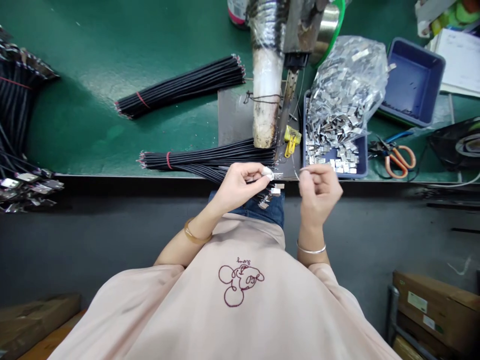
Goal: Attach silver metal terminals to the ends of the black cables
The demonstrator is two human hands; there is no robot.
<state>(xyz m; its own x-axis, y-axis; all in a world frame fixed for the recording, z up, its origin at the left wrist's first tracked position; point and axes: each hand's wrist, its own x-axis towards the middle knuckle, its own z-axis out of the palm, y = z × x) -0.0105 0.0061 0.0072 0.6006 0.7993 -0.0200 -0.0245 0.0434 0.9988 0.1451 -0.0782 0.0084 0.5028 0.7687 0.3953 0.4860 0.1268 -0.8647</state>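
Observation:
My left hand (245, 184), with a white covering on one fingertip, is closed in a pinch on a small silver metal connector (278, 176) at the front edge of the table. Below it, more metal connectors (275, 191) hang on the ends of black cables (210, 171). My right hand (319, 192) is closed too, pinching a thin silvery wire (295, 169) that runs up toward a yellow clip (291, 142). Between the hands there is a narrow gap. The bundle of black cables (202, 154), tied with a red band, lies just beyond my left hand.
Above the hands hangs a white pipe (264, 120) beside a metal bar (288, 100). To the right stand a blue tray (363, 155) with loose metal connectors, a bag (348, 75) of them, and orange-handled scissors (400, 161). Another cable bundle (183, 86) lies behind.

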